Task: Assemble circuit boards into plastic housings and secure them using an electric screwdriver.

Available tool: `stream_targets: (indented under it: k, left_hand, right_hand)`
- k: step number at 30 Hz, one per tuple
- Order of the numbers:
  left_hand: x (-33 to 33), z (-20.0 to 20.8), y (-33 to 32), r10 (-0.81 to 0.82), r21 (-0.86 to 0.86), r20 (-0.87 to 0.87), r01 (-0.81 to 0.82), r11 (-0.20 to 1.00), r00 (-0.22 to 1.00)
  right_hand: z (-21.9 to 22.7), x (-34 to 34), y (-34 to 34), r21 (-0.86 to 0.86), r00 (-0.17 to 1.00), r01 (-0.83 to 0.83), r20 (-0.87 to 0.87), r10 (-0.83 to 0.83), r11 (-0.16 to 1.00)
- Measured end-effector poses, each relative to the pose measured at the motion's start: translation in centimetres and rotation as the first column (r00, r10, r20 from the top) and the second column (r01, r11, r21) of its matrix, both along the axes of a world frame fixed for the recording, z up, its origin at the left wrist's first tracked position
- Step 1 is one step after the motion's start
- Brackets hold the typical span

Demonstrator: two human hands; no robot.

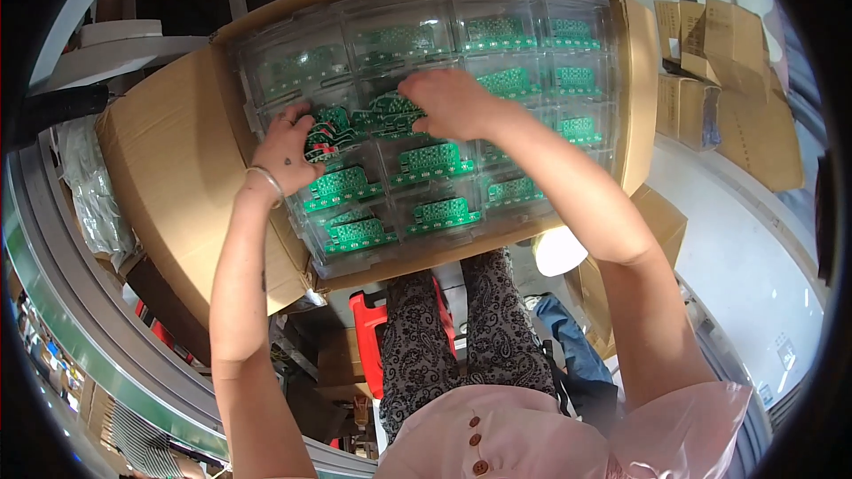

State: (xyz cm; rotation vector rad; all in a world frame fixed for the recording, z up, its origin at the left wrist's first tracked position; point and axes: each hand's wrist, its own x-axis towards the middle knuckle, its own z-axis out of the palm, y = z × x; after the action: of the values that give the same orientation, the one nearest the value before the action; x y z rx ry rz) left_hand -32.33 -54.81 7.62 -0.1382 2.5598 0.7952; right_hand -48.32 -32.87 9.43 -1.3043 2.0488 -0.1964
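Head view, left hand: The person's left hand (286, 144) sits at centre-left of the frame, fingers curled down onto a loose heap of green circuit boards (330, 131); a thin bracelet (266, 179) circles the wrist.
Head view, right hand: The right hand (451, 103) lies palm-down just above the middle of the frame, fingers together and bent over the same heap; whether it pinches a board cannot be told.
Boards: The heap lies in the middle cells of a clear plastic tray (293, 62), between the two hands, with more green boards resting singly in the cells around it.
Tray: It fills the upper centre of the frame, divided into rows of cells, and sits inside an open cardboard box (169, 168) whose flaps spread to the left and right.
Surroundings: Further cardboard boxes (737, 80) stand at the upper right on a pale floor (745, 248); a red stool (368, 337) shows below the box, beside the person's patterned trousers (461, 337).
Lower frame: A pink buttoned shirt (497, 435) fills the bottom edge.
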Motion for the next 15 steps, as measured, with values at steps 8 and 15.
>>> stream_targets:
  k: [8,15]
  left_hand:
    - [-1.3,0.2,1.6,0.046,-0.065,0.039,-0.043,0.997,0.998]
    - [-1.5,2.3,2.1,0.128,-0.065,0.177,-0.118,0.991,0.976]
  right_hand:
    - [-1.5,0.0,-0.3,0.124,0.996,0.066,-0.064,-0.058,0.99]
    - [-1.7,1.0,1.7,0.139,0.999,-0.03,0.015,0.028,0.99]
